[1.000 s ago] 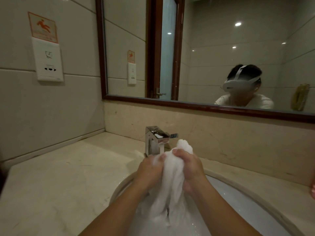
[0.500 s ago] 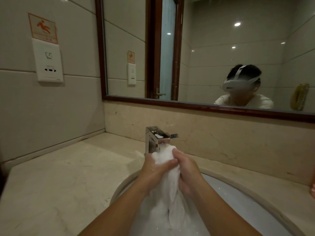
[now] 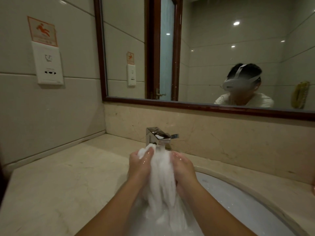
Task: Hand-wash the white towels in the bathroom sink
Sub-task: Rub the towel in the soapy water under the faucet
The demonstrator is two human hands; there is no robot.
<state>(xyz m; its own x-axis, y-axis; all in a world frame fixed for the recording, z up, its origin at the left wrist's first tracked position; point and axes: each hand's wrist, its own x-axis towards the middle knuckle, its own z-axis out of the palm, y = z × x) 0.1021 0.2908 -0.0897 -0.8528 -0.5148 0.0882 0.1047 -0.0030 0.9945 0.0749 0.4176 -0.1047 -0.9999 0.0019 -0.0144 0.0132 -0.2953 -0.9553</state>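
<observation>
Mirror (image 3: 221, 57): dark wood frame, mounted on the far wall; it reflects a person wearing a white headset.

Counter (image 3: 59, 184): beige stone, running from the left wall to the right edge.

Sink (image 3: 247, 201): white oval bowl set into the counter, near right.

Towel (image 3: 162, 176): white, wet, bunched lengthwise into a rope. Its long axis is close to upright. The top end sits just under the tap spout and the bottom end hangs into the sink.

Left hand (image 3: 139, 165): fingers curled round the towel's top left, gripping it.

Right hand (image 3: 183, 169): fingers wrapped round the towel's right side, gripping it level with the left hand.

Socket (image 3: 48, 63): white plate on the left wall; no legible writing.

Sign (image 3: 42, 31): orange slipping figure, directly above the socket; its text is too small to read.

Tap (image 3: 157, 137): square chrome body, behind the towel; no brand visible.
</observation>
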